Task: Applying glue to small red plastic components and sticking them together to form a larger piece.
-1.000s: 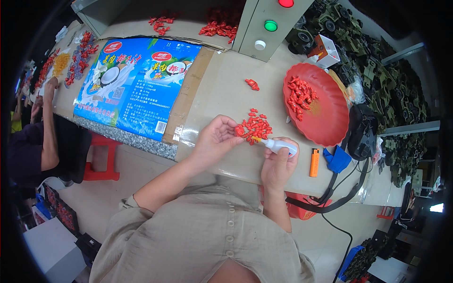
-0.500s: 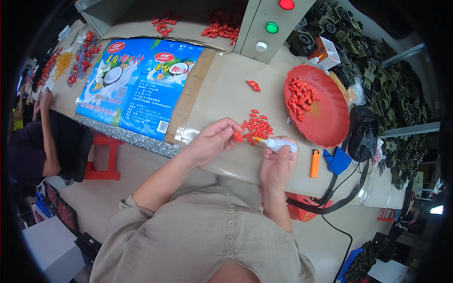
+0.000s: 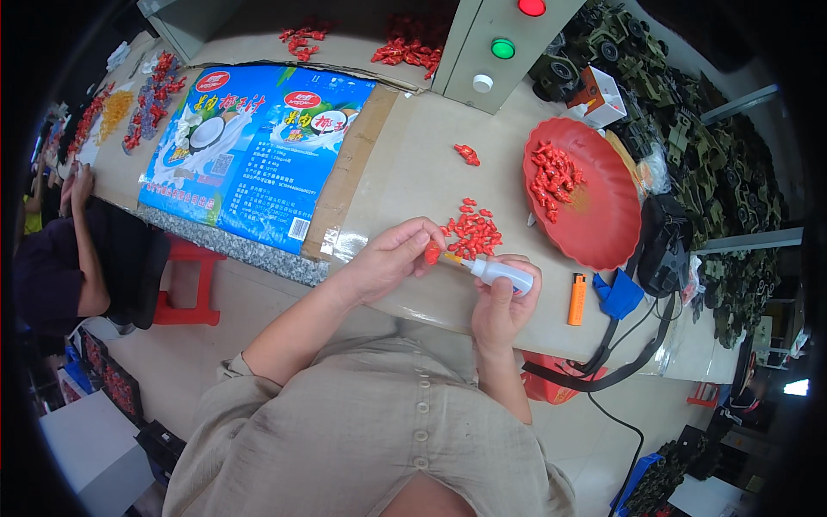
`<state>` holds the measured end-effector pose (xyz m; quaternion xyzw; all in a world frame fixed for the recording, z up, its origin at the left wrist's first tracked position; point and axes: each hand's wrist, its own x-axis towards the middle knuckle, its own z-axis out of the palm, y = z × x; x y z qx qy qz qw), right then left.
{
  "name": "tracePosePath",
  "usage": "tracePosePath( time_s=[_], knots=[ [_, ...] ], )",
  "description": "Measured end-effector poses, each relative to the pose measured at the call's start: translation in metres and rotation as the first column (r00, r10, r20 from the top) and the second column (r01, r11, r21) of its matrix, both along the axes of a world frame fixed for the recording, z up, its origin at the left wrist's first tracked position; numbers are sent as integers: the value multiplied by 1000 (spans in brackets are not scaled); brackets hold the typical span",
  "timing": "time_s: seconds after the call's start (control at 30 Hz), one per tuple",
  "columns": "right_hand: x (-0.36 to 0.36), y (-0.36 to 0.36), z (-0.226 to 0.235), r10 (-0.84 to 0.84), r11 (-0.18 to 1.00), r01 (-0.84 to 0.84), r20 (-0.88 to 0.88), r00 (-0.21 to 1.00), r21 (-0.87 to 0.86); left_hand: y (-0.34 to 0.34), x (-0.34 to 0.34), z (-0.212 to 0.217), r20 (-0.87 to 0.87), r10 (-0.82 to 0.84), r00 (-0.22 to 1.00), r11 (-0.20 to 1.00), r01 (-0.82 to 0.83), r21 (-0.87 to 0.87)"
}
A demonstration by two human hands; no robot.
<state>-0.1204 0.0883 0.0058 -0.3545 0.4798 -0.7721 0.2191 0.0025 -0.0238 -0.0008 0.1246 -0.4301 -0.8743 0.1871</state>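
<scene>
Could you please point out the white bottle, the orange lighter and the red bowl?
White bottle [image 3: 501, 273]: head view, on its body.
Orange lighter [image 3: 576, 302]: head view, on its middle.
Red bowl [image 3: 607, 218]: head view, on its bare inner surface.

Pile of small parts [image 3: 474, 233] lay on table [image 3: 405, 164], single part [image 3: 467, 154] behind it. Left hand [image 3: 392, 258] was front-left of pile; right hand [image 3: 501, 317], bottle [image 3: 502, 275] in it, front-right. Bowl [image 3: 607, 228] stood right, parts inside [image 3: 553, 179], lighter [image 3: 576, 300] before it. Cardboard sheet [image 3: 250, 164] lay left; button panel [image 3: 484, 53] stood behind pile.
</scene>
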Motion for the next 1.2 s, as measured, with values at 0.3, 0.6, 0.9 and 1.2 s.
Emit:
tracePosePath(
  time_s=[0.3, 0.6, 0.9, 1.2],
  knots=[
    [2, 0, -1, -3, 1000, 3, 4, 1000, 24, -1, 1, -2, -30, 13, 999, 1000, -14, -12],
    [2, -1, -2, 19, 1000, -19, 35, 999, 5, 1, 0, 1, -4, 61, 998, 998, -61, 5],
    [2, 0, -3, 11, 1000, -12, 34, 999, 19, 2, 0, 0, -19, 71, 997, 997, -71, -1],
    [-3, -1, -4, -9, 998, 25, 282, 959, -52, 1, 2, -2, 13, 115, 993, 993, -115, -6]
  ],
)
